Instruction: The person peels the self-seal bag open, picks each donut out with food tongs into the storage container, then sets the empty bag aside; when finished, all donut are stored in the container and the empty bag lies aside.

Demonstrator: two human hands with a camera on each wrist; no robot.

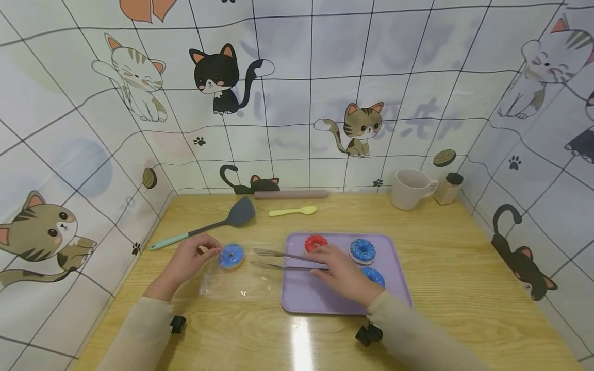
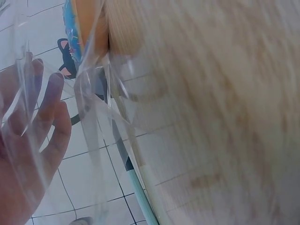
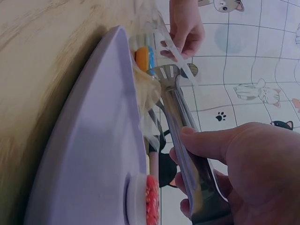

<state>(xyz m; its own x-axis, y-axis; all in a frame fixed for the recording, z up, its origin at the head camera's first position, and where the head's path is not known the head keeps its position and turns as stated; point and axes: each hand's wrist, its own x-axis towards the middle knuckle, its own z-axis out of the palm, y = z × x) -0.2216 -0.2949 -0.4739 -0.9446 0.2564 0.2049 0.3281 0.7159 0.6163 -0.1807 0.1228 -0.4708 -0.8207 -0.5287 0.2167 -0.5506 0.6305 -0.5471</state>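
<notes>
Fingers of left hand pinching clear bag beside blue donut, right hand gripping tongs

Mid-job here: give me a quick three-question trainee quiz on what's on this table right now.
1. True or false: the right hand grips the metal tongs.
2. How many doughnuts sit on the purple tray? A) one B) three C) five
3. Fill in: the blue doughnut by the left hand lies in a clear plastic ____.

Key: 1 true; 2 B; 3 bag.
</notes>
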